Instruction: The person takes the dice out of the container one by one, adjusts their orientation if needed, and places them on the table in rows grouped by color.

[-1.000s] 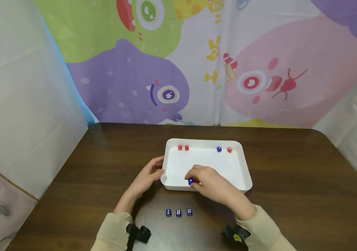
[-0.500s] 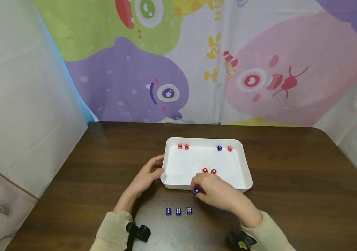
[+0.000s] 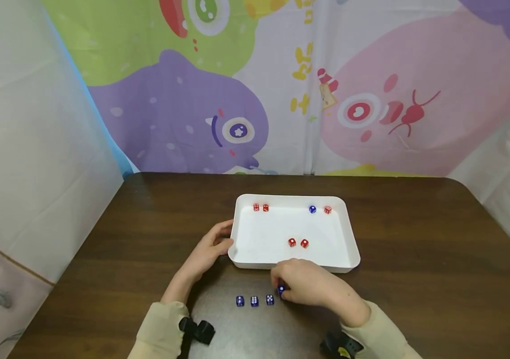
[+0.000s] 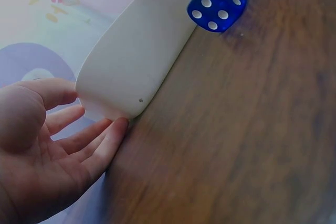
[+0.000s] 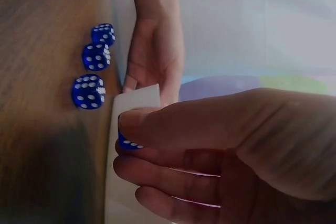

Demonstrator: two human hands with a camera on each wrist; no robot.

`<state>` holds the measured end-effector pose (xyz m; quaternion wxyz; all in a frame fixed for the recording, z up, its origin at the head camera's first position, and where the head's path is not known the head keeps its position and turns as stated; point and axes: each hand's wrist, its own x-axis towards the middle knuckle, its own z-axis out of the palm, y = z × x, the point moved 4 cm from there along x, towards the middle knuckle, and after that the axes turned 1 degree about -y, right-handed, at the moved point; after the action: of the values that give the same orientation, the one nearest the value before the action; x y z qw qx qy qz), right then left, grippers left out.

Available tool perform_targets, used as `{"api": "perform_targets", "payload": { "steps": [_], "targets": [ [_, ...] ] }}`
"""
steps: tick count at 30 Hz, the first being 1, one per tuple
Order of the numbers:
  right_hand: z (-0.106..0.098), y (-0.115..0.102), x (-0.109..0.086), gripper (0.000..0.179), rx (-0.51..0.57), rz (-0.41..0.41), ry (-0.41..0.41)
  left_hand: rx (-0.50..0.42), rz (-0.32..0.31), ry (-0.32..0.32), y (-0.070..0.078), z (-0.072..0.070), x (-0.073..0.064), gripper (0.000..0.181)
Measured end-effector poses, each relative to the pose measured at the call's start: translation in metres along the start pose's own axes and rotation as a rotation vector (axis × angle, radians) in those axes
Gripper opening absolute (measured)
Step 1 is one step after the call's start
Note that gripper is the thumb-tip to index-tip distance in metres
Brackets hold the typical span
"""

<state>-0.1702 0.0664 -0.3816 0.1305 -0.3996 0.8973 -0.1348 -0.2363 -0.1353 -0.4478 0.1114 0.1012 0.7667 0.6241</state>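
Observation:
My right hand [image 3: 308,281] pinches a blue die [image 3: 281,289] between thumb and fingers, close over the table just in front of the white tray [image 3: 272,234]. In the right wrist view the thumb covers most of that die [image 5: 127,142]. To its left, three blue dice [image 3: 254,301] stand in a row on the table. My left hand [image 3: 205,255] rests against the tray's left end; in the left wrist view its thumb is at the rim and its relaxed fingers [image 4: 113,137] touch the outer wall.
Inside the tray, two red dice [image 3: 265,208] lie at the back left. A blue die [image 3: 312,209] and a red die [image 3: 328,210] are at the back right, and two more red dice [image 3: 292,243] nearer the front. A cartoon-printed cloth [image 3: 183,114] hangs behind the brown table [image 3: 407,239].
My right hand has lifted the blue die out of the tray's front part and brought it over the wall towards the row, uncovering two red dice. The left hand has stayed at the tray.

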Motion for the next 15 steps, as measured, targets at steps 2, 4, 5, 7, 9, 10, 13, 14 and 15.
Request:
{"api": "perform_targets", "payload": {
  "steps": [2, 4, 5, 7, 9, 10, 13, 14, 15],
  "targets": [
    [0.003, 0.0, 0.0, 0.011, -0.004, -0.002, -0.02, 0.001, -0.001, 0.0, 0.0, 0.0, 0.0, 0.047],
    [0.005, -0.001, 0.0, 0.012, -0.01, 0.002, -0.03, 0.004, -0.002, -0.004, 0.0, 0.0, 0.0, 0.048],
    [0.006, -0.001, 0.0, 0.013, -0.011, 0.005, -0.033, 0.006, -0.003, -0.006, -0.001, 0.0, 0.0, 0.048],
    [0.008, -0.001, 0.001, 0.013, -0.01, 0.014, -0.04, 0.01, -0.006, -0.008, -0.001, 0.0, 0.0, 0.048],
    [0.01, -0.001, 0.001, 0.014, -0.007, 0.027, -0.047, 0.01, -0.005, -0.007, -0.001, 0.0, -0.001, 0.048],
    [0.01, 0.0, 0.002, 0.015, -0.005, 0.036, -0.05, 0.009, -0.003, -0.006, -0.001, 0.0, -0.001, 0.048],
    [0.012, 0.001, 0.003, 0.016, -0.014, 0.054, -0.054, 0.005, 0.003, -0.002, 0.0, -0.001, -0.001, 0.048],
    [0.012, 0.001, 0.003, 0.017, -0.019, 0.057, -0.054, 0.006, 0.005, -0.003, 0.0, -0.001, -0.001, 0.048],
    [0.012, 0.001, 0.003, 0.018, -0.022, 0.059, -0.056, 0.004, 0.004, -0.003, 0.0, 0.0, -0.001, 0.048]
  ]
}}
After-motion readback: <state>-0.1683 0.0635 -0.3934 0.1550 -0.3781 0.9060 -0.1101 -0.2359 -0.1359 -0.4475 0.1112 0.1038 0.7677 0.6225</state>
